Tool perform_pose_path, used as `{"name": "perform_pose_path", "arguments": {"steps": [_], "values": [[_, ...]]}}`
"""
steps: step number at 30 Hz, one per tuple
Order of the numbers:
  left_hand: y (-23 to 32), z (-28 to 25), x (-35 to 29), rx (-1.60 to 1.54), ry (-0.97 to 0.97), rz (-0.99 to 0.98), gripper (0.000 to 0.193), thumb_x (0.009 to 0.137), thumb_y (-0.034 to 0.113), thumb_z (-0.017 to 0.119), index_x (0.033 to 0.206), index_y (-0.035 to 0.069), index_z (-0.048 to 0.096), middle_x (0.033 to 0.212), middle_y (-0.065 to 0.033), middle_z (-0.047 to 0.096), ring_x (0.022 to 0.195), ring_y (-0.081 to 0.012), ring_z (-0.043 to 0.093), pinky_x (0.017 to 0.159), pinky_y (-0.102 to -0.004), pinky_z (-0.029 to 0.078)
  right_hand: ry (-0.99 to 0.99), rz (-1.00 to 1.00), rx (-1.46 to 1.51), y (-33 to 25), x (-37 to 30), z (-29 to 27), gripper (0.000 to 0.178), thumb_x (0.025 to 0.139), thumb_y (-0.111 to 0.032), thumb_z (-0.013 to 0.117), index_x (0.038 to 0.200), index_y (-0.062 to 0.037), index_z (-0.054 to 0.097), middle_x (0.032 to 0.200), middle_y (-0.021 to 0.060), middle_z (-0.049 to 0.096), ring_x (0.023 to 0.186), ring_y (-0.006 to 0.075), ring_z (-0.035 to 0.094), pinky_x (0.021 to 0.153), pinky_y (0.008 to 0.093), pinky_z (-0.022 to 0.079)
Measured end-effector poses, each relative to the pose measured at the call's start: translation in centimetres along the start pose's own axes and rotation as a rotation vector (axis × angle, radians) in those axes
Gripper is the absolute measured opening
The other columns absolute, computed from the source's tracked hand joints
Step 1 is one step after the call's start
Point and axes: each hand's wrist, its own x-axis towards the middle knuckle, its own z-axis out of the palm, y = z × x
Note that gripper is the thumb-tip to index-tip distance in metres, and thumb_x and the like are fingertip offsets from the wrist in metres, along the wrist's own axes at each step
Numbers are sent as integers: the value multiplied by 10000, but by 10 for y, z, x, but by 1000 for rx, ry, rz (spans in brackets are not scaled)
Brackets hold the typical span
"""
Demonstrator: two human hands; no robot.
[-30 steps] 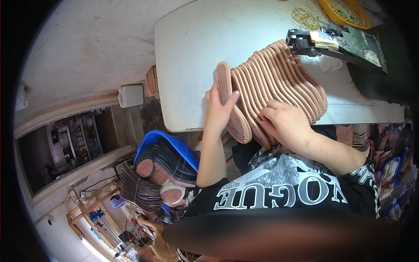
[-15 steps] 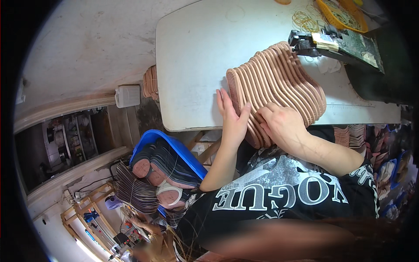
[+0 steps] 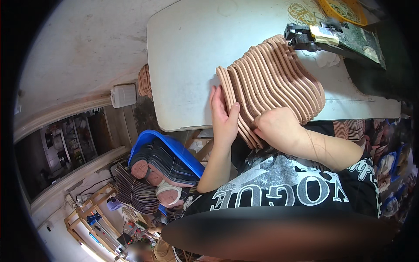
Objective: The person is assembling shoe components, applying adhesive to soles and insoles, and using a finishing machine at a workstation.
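Observation:
A long fanned row of tan shoe insoles (image 3: 275, 74) stands on edge on the white table (image 3: 187, 52), running from the near edge toward the far right. My left hand (image 3: 223, 115) lies flat against the leftmost insole of the row, fingers together and pointing away from me. My right hand (image 3: 277, 129) grips the near ends of the insoles at the table's front edge, pressing them together.
A blue bin (image 3: 163, 150) holding dark soles sits below the table at my left. A black machine (image 3: 334, 37) and an orange tray with rubber bands (image 3: 342, 8) stand at the table's far right. More insole stacks (image 3: 349, 129) lie at my right.
One second ago my left hand held a single insole apart from the row. It has since pushed that insole against the row and now presses flat on it.

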Motion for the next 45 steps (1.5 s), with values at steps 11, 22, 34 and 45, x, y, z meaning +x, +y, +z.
{"name": "perform_pose_path", "arguments": {"steps": [11,22,34,45], "values": [[-9,11,35,-109,23,3,742,878,-15,573,1480,-11,139,1493,-271,225,1395,-325,281,1144,-409,243,463,-42,684,27,-18,-35,169,803,-124,683,721,-15,582,625,80,519,533,206,524,497,311,415],[70,23,21,-571,-68,184,649,1004,470,394,1457,23,264,1472,-143,353,1362,-240,357,1104,-398,323,442,-305,914,46,-54,-25,134,807,-100,710,779,-5,621,673,55,570,556,150,513,501,268,398],[101,60,-10,-920,-301,-214,643,998,491,374,1305,-71,423,953,-115,495,811,-201,522,735,-336,466,427,-304,991,46,-68,-19,134,792,-96,719,770,-7,621,668,58,567,552,152,519,505,270,403],[94,70,-10,-1118,-484,-126,549,1005,430,396,1321,-18,409,946,-118,503,841,-210,519,743,-342,464,506,-217,998,39,-76,-23,165,762,-122,749,782,-28,615,710,43,562,572,124,518,509,252,407]]}}
